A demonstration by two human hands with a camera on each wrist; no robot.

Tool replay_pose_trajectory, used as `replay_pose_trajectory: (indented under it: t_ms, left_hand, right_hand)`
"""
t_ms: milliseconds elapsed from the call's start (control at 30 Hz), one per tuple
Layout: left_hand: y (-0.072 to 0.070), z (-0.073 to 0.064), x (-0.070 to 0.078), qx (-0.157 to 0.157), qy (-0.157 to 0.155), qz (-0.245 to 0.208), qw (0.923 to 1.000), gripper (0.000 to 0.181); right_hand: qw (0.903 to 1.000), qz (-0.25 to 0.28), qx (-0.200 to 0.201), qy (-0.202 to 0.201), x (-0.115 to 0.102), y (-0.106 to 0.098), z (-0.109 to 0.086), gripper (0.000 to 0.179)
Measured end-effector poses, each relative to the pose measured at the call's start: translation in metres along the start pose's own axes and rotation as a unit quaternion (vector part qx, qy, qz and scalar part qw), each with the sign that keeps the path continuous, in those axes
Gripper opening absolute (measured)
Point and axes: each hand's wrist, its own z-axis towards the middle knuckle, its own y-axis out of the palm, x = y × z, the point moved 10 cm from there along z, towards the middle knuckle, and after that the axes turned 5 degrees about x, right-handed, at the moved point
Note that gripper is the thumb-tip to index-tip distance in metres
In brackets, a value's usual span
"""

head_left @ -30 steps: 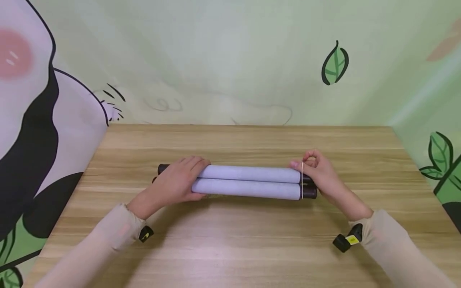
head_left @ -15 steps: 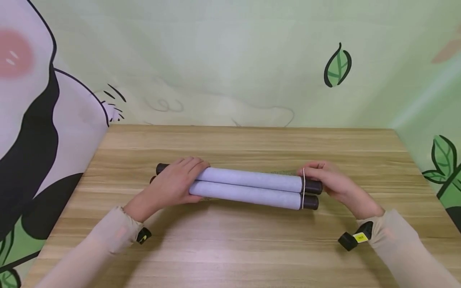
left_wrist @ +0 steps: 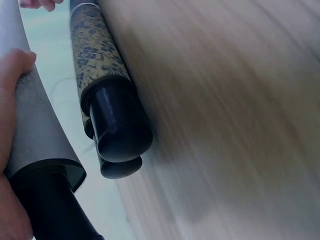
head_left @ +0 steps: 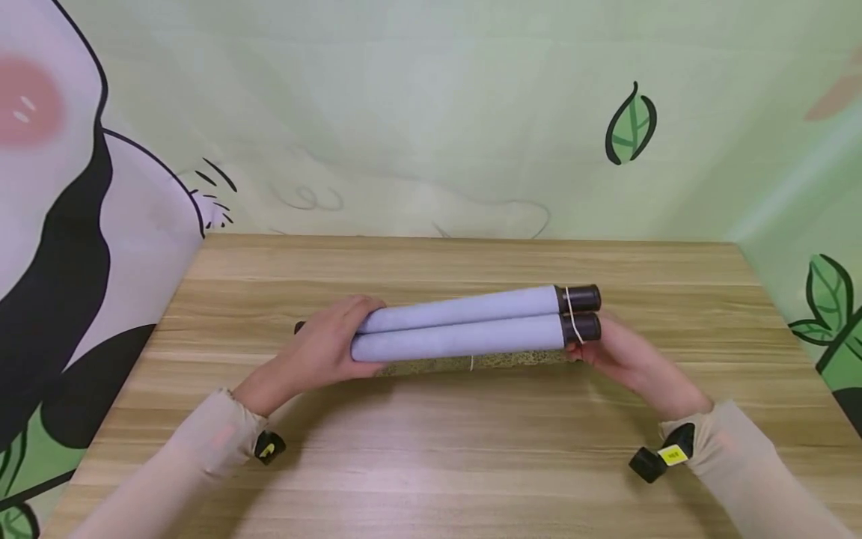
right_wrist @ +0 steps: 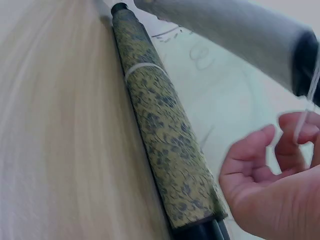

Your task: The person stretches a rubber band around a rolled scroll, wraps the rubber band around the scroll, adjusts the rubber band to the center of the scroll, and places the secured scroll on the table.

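Observation:
My left hand [head_left: 323, 340] grips a pair of pale blue-grey scrolls [head_left: 465, 322] side by side, raised above the table. Black end caps stick out at both ends. Around the right-hand caps runs a thin white rubber band [head_left: 573, 314]. My right hand [head_left: 636, 359] is at that end, partly hidden behind the caps; in the right wrist view a curled finger hooks the band. Beneath the pale pair, floral-patterned scrolls [right_wrist: 165, 140] with black caps [left_wrist: 120, 125] lie on the table, with a white band [right_wrist: 145, 66] round their middle.
The wood-grain table [head_left: 431, 464] reaches back to a pale green wall [head_left: 417, 112] painted with leaves and a panda-like figure. Black wrist cameras [head_left: 649, 463] are strapped over both beige sleeves [head_left: 747, 457].
The pale scrolls' right end first dipped toward me, then swung up and away. My right hand passed from behind that end to underneath it. More of the patterned scroll shows now.

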Motion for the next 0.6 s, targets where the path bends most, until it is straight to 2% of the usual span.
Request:
replay_pose_trajectory:
  t_ms: [133, 267, 467, 600]
  left_hand:
    - [0.0, -0.001, -0.007, 0.005, -0.032, -0.007, 0.9995, 0.074]
    - [0.001, -0.003, -0.01, 0.002, -0.049, -0.001, 0.9988, 0.075]
    - [0.002, -0.005, -0.013, 0.0, -0.06, 0.001, 0.9982, 0.074]
    - [0.006, -0.006, -0.015, -0.007, -0.069, -0.003, 0.9976, 0.075]
  right_hand:
    - [0.9978, 0.002, 0.044, -0.051, -0.005, 0.002, 0.0, 0.043]
    - [0.9894, 0.051, 0.097, -0.096, -0.009, -0.001, -0.004, 0.045]
    - [0.9673, 0.164, 0.129, -0.145, -0.015, -0.002, -0.011, 0.048]
    - [0.9527, 0.194, 0.163, -0.168, -0.018, -0.001, -0.017, 0.05]
